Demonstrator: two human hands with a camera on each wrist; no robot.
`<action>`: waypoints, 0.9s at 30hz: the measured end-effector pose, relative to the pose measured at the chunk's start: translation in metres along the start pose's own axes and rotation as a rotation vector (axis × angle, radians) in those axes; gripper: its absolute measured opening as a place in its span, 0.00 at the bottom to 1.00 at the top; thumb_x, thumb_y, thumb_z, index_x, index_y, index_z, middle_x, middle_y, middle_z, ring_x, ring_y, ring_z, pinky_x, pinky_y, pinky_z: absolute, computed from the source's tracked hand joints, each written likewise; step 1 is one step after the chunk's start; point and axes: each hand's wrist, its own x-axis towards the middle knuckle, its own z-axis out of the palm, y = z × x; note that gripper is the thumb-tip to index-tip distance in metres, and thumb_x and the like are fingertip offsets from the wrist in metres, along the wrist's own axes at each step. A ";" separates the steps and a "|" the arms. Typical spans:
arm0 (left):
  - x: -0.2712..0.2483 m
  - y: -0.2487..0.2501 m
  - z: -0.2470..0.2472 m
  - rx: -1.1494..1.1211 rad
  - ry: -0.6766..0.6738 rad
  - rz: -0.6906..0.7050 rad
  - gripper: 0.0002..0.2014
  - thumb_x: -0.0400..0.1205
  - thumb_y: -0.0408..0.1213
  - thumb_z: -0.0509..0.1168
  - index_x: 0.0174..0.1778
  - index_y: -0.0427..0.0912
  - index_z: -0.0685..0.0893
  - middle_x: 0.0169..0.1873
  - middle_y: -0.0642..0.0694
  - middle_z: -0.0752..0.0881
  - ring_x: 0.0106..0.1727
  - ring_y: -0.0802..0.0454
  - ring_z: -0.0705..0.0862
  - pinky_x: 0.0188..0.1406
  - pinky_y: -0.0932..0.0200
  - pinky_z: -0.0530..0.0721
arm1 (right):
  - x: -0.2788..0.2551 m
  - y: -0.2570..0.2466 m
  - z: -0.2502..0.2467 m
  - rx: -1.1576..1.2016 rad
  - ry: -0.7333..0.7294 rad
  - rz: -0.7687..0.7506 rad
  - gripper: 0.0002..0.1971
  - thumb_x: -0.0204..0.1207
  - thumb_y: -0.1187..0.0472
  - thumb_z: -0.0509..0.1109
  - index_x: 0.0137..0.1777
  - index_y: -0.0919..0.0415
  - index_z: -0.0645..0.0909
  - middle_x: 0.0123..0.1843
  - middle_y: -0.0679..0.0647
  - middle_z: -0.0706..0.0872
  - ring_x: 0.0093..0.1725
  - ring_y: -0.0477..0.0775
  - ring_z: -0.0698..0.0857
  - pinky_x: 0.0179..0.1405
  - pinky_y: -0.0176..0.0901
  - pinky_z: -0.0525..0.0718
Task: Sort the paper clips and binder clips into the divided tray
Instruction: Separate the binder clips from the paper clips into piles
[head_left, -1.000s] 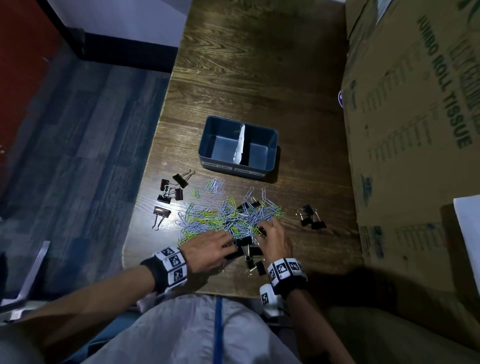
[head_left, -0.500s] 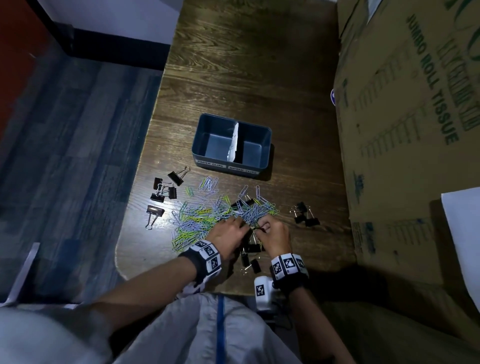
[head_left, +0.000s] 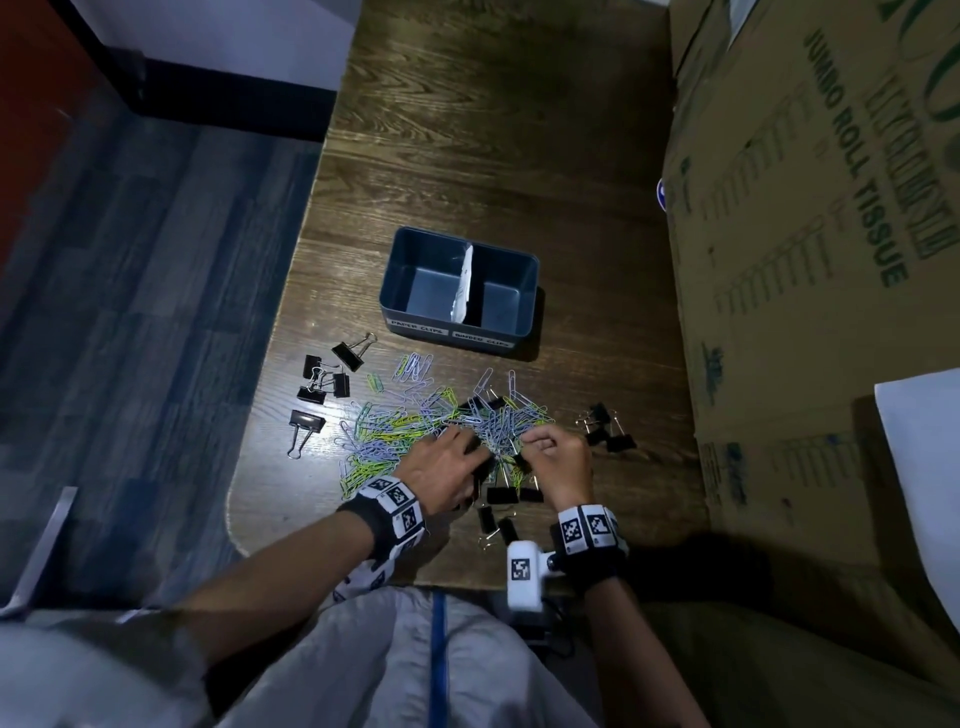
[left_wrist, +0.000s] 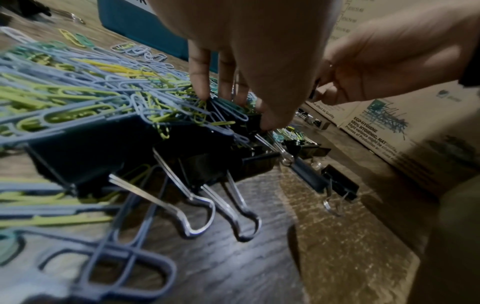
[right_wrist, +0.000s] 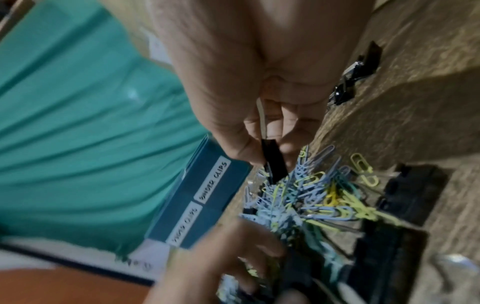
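Observation:
A blue divided tray (head_left: 415, 323) stands mid-table, its front labelled for paper clips on the left and binder clips on the right. A heap of blue, yellow and green paper clips (head_left: 415, 423) lies in front of it. My right hand (head_left: 530, 441) hovers at the heap's right edge and pinches a black binder clip (right_wrist: 274, 162) between thumb and fingers. My left hand (head_left: 470, 449) is beside it, straight fingers (left_wrist: 200, 86) touching the paper clips (left_wrist: 103, 86) and thumb tip on a half-buried black binder clip (left_wrist: 253, 121). More binder clips (head_left: 501, 493) lie under my hands.
Loose black binder clips lie left of the heap (head_left: 322, 384) and right of it (head_left: 608, 431). A large cardboard box (head_left: 805, 260) walls off the table's right side. The table's left edge (head_left: 270, 374) drops to a blue floor. White paper (head_left: 924, 441) lies on the box.
My left hand has moved forward and right from the heap's near edge, up beside the right hand. The right hand stays at the heap's right side, now holding a binder clip up.

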 end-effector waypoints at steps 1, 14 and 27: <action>0.000 0.001 0.000 0.023 -0.019 0.015 0.26 0.75 0.43 0.72 0.69 0.48 0.73 0.61 0.39 0.78 0.60 0.42 0.78 0.46 0.45 0.84 | 0.001 -0.001 -0.001 0.028 -0.007 0.025 0.11 0.72 0.69 0.75 0.39 0.50 0.87 0.39 0.47 0.90 0.40 0.47 0.86 0.44 0.42 0.85; 0.005 0.002 -0.008 0.068 0.003 -0.030 0.22 0.77 0.47 0.67 0.65 0.40 0.77 0.64 0.41 0.77 0.65 0.45 0.73 0.53 0.49 0.81 | -0.013 -0.034 -0.027 0.686 -0.136 0.172 0.10 0.81 0.75 0.64 0.57 0.68 0.84 0.59 0.61 0.84 0.48 0.55 0.82 0.35 0.40 0.85; -0.034 -0.081 -0.045 -0.678 0.437 -0.487 0.12 0.79 0.39 0.72 0.57 0.49 0.81 0.45 0.50 0.89 0.39 0.52 0.87 0.31 0.60 0.83 | -0.016 -0.036 -0.018 0.131 -0.005 -0.179 0.19 0.71 0.76 0.76 0.43 0.46 0.84 0.45 0.47 0.89 0.46 0.46 0.86 0.45 0.30 0.83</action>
